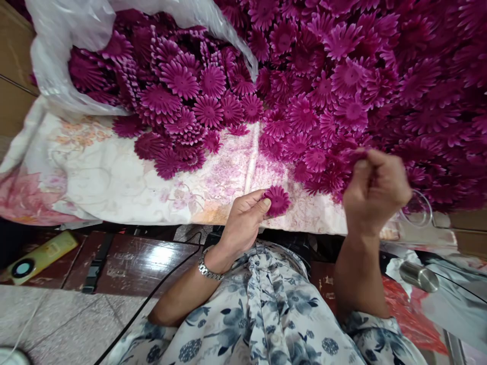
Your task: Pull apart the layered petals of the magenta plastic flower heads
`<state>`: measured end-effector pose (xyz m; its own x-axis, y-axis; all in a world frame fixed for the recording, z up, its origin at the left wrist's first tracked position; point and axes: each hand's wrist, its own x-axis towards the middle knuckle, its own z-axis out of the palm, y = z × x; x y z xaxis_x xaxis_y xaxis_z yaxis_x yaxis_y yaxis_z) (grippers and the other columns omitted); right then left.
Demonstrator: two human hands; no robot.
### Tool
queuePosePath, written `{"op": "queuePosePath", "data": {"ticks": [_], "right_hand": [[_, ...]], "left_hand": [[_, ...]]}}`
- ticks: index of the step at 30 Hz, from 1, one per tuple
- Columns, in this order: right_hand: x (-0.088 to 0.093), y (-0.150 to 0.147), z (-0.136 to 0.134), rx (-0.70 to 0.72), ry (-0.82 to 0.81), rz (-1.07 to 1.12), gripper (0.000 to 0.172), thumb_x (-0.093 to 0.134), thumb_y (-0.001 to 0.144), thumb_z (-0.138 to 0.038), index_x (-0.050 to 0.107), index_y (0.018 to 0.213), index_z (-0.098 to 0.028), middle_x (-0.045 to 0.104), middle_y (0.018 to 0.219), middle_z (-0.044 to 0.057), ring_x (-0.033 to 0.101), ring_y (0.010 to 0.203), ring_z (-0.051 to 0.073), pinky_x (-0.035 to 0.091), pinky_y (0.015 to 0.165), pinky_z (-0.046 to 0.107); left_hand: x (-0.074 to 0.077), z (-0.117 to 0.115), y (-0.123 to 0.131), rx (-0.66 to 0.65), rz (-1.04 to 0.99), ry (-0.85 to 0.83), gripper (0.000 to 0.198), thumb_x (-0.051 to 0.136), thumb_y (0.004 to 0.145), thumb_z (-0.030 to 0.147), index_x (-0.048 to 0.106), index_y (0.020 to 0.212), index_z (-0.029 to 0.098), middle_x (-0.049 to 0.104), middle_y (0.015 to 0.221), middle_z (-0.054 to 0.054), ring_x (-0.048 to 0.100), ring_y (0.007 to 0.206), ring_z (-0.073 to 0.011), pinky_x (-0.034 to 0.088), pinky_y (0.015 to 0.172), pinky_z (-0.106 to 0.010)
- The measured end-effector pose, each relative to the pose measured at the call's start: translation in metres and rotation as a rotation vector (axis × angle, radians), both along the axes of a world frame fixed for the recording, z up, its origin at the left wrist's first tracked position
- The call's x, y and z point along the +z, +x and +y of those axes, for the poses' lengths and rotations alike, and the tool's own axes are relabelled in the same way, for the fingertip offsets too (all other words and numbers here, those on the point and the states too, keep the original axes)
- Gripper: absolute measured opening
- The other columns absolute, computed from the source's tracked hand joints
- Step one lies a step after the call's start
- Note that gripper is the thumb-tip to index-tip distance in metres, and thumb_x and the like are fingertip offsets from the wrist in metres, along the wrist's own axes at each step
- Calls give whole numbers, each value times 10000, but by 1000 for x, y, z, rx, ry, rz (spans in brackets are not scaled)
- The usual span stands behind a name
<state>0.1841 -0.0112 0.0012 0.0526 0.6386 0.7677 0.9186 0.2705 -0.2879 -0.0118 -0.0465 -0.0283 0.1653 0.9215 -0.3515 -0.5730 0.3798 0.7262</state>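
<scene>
My left hand, with a metal watch on its wrist, pinches a single purple artificial flower piece between thumb and fingers, above the cloth's front edge. The piece is held by its left rim and its round petals face up. Over the right part of the table, my right hand is slightly blurred, its fingers curled and pressed together. Purple shows at its fingertips, but I cannot tell whether that is held or lies behind. Close beyond it spreads a large heap of loose purple flower pieces.
A clear plastic bag spills stacked flower pieces at the back left. Floral cloth covers the table. A yellow phone-like object and a black buckle strap lie on the brown bench. A metal cylinder is at right.
</scene>
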Motion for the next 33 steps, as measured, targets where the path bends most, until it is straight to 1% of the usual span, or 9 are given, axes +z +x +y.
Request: {"op": "queuePosePath", "data": {"ticks": [2, 4, 9, 14, 19, 23, 26, 28, 33], "right_hand": [[5, 10, 6, -106, 26, -134, 303, 551, 853, -232, 613, 1139, -152, 626, 1058, 141, 572, 1012, 246, 441, 850, 405], [6, 4, 4, -18, -24, -156, 365, 596, 829, -260, 583, 1178, -152, 586, 1131, 156, 526, 1081, 273, 427, 876, 433], [-10, -43, -16, 587, -385, -58, 106, 618, 821, -243, 598, 904, -181, 602, 776, 49, 547, 752, 170, 472, 676, 313], [-17, -56, -22, 619, -463, 23, 92, 538, 862, -166, 559, 773, -179, 596, 687, 28, 525, 677, 144, 446, 638, 290], [-7, -47, -18, 476, -305, 86, 80, 535, 840, -108, 571, 796, -165, 589, 669, 23, 543, 642, 125, 455, 602, 252], [11, -6, 5, 50, 126, -55, 94, 562, 825, -121, 613, 880, -179, 610, 736, 36, 569, 692, 150, 454, 632, 282], [24, 17, 14, -164, 134, -157, 261, 557, 842, -198, 602, 1098, -171, 612, 1046, 131, 563, 1005, 260, 438, 837, 429], [24, 11, 10, -65, 48, -139, 300, 577, 836, -231, 587, 1132, -180, 598, 1086, 132, 539, 1056, 268, 432, 865, 436], [-2, -40, -16, 548, -399, -76, 108, 612, 821, -245, 592, 905, -181, 610, 790, 48, 548, 775, 172, 466, 698, 309]], "left_hand": [[2, 0, 0, -23, -36, -23, 257, 785, 604, 331, 718, 746, 127, 676, 669, -33, 608, 643, -143, 498, 692, -298], [3, 1, 0, -30, -59, -45, 245, 779, 613, 315, 714, 755, 127, 670, 673, -31, 599, 632, -133, 500, 677, -291], [4, 1, 1, -64, -59, -78, 221, 758, 645, 291, 707, 778, 122, 633, 635, -9, 540, 577, -88, 434, 572, -202], [1, -2, 1, -89, 1, 11, 218, 738, 682, 302, 726, 808, 124, 675, 708, -27, 574, 676, -113, 448, 662, -212], [-3, -3, 3, -72, 64, 80, 196, 711, 725, 308, 733, 849, 158, 699, 747, -15, 599, 693, -110, 472, 717, -223], [5, -1, 3, -10, 12, 9, 212, 773, 635, 328, 725, 740, 149, 690, 672, -19, 619, 647, -136, 515, 705, -279], [11, 2, 4, 4, -29, -52, 211, 791, 604, 314, 713, 699, 142, 676, 637, -15, 613, 611, -135, 529, 689, -302], [12, 4, 5, 8, -61, -80, 189, 787, 605, 292, 703, 683, 142, 668, 634, -10, 597, 602, -121, 521, 668, -282], [10, 5, 6, -15, -60, -112, 200, 772, 615, 276, 690, 713, 122, 619, 614, -2, 524, 572, -81, 422, 556, -189]]}}
